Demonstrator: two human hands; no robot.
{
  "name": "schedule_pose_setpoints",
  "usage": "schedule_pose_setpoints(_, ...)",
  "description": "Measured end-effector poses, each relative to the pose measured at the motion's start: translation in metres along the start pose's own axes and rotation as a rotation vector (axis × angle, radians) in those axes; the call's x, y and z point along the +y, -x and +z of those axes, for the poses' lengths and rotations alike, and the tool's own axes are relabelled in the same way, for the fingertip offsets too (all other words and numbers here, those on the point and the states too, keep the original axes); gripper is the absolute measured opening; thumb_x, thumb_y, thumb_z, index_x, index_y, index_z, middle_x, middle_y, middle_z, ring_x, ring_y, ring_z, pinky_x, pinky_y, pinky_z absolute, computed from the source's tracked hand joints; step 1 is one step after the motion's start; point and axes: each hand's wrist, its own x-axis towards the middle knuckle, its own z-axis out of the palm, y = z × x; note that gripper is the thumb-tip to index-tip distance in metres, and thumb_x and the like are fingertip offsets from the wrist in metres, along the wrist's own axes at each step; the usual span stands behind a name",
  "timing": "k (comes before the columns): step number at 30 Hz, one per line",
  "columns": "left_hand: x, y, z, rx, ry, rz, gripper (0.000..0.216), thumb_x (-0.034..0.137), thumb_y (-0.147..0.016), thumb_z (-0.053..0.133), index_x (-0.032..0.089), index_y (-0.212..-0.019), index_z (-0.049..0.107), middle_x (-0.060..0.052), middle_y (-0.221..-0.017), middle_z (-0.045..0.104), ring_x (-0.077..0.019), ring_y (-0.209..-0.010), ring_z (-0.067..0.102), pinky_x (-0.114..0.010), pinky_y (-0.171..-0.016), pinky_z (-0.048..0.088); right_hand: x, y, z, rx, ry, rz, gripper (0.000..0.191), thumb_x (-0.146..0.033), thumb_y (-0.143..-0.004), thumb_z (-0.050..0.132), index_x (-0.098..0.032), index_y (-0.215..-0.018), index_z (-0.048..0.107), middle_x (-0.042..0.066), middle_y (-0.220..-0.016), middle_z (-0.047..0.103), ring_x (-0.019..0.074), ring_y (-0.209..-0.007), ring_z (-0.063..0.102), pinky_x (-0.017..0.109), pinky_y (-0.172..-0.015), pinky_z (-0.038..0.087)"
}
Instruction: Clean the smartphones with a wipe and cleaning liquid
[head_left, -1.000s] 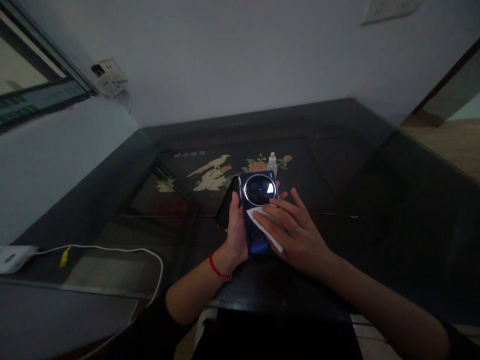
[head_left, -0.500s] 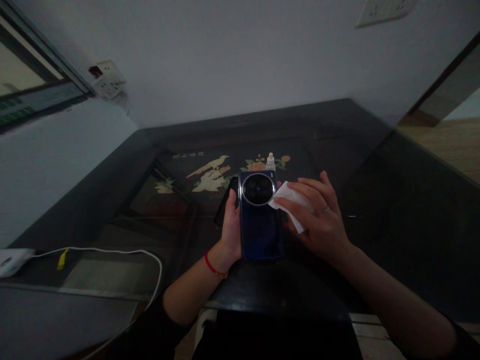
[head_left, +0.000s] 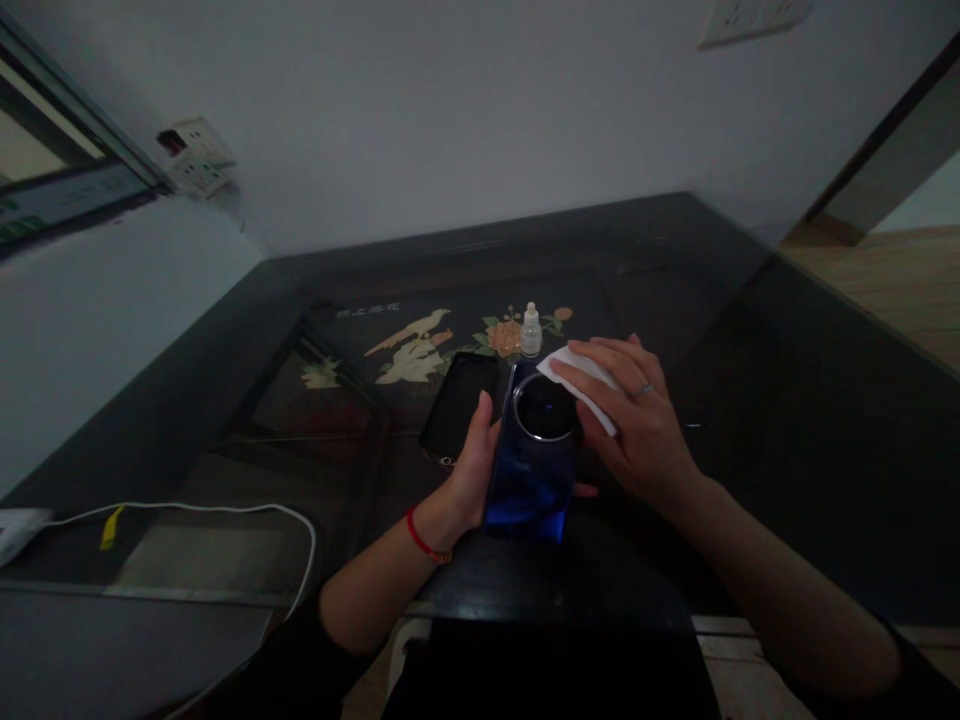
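My left hand (head_left: pixel 471 470) grips a dark blue phone (head_left: pixel 531 480) by its left edge, back side up, with the round camera ring (head_left: pixel 545 408) at its far end. My right hand (head_left: pixel 637 430) presses a folded white wipe (head_left: pixel 577 382) against the top right of the phone, beside the camera ring. A red string bracelet (head_left: pixel 421 536) circles my left wrist and a ring sits on a right finger.
A black phone case (head_left: pixel 459 404) lies on the dark glass-topped table (head_left: pixel 750 400) just left of the phone. A small white dropper bottle (head_left: pixel 531 329) stands behind it. A white cable (head_left: pixel 225 512) runs along the table's left side.
My right hand with the wipe went from the phone's back to its upper right corner. The phone tilted, its top swinging right, uncovering the black case.
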Motion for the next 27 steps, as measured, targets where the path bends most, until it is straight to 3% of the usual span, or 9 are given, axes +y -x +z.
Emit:
schedule_pose_setpoints(7, -0.005, -0.004, 0.006, 0.134, 0.017, 0.002, 0.067, 0.061, -0.093, 0.025, 0.016, -0.135, 0.051, -0.013, -0.114, 0.068, -0.0289, -0.107, 0.063, -0.043, -0.095, 0.045, -0.011, 0.001, 0.005, -0.103, 0.026, -0.167, 0.043, -0.021, -0.090, 0.049, -0.025, -0.132, 0.052, 0.010, -0.135, 0.055, 0.0303, -0.127, 0.046, 0.068, -0.110, 0.021)
schedule_pose_setpoints(12, 0.005, -0.005, 0.004, 0.200, 0.049, 0.013, 0.077, 0.064, -0.092, 0.014, 0.010, -0.131, 0.054, -0.014, -0.105, 0.070, -0.0285, -0.105, 0.064, -0.040, -0.095, 0.045, -0.015, 0.003, 0.007, -0.163, 0.021, -0.338, 0.038, -0.024, -0.089, 0.050, -0.022, -0.126, 0.056, 0.009, -0.136, 0.056, 0.0291, -0.131, 0.042, 0.068, -0.111, 0.019)
schedule_pose_setpoints(16, 0.016, -0.003, 0.000, 0.185, 0.062, 0.042, 0.085, 0.071, -0.088, 0.011, 0.011, -0.130, 0.055, -0.015, -0.108, 0.068, -0.0295, -0.105, 0.063, -0.043, -0.095, 0.045, -0.009, 0.002, 0.005, -0.108, 0.004, -0.383, 0.034, -0.024, -0.088, 0.053, -0.021, -0.122, 0.058, 0.007, -0.129, 0.061, 0.0273, -0.129, 0.045, 0.066, -0.113, 0.018)
schedule_pose_setpoints(19, 0.021, -0.002, -0.002, 0.129, 0.054, 0.080, 0.085, 0.073, -0.086, 0.013, 0.013, -0.131, 0.054, -0.015, -0.113, 0.067, -0.0303, -0.109, 0.061, -0.046, -0.096, 0.044, 0.003, 0.002, 0.001, -0.034, 0.002, -0.327, 0.033, -0.023, -0.087, 0.054, -0.024, -0.119, 0.060, 0.006, -0.127, 0.062, 0.0278, -0.126, 0.048, 0.066, -0.112, 0.021)
schedule_pose_setpoints(24, 0.017, 0.001, -0.002, 0.009, 0.057, 0.080, 0.087, 0.074, -0.086, 0.010, 0.015, -0.133, 0.053, -0.016, -0.119, 0.065, -0.0328, -0.119, 0.055, -0.057, -0.098, 0.040, 0.015, 0.001, -0.003, 0.206, -0.023, -0.029, 0.037, -0.016, -0.090, 0.046, -0.027, -0.122, 0.061, 0.005, -0.124, 0.063, 0.0278, -0.117, 0.055, 0.058, -0.107, 0.036)
schedule_pose_setpoints(27, 0.009, 0.001, 0.001, -0.016, 0.049, 0.044, 0.084, 0.071, -0.087, 0.010, 0.015, -0.133, 0.052, -0.017, -0.123, 0.063, -0.0354, -0.121, 0.053, -0.061, -0.098, 0.038, 0.009, 0.001, -0.002, 0.220, -0.047, -0.014, 0.039, -0.016, -0.091, 0.045, -0.026, -0.127, 0.058, 0.006, -0.121, 0.064, 0.0273, -0.114, 0.058, 0.056, -0.107, 0.037)
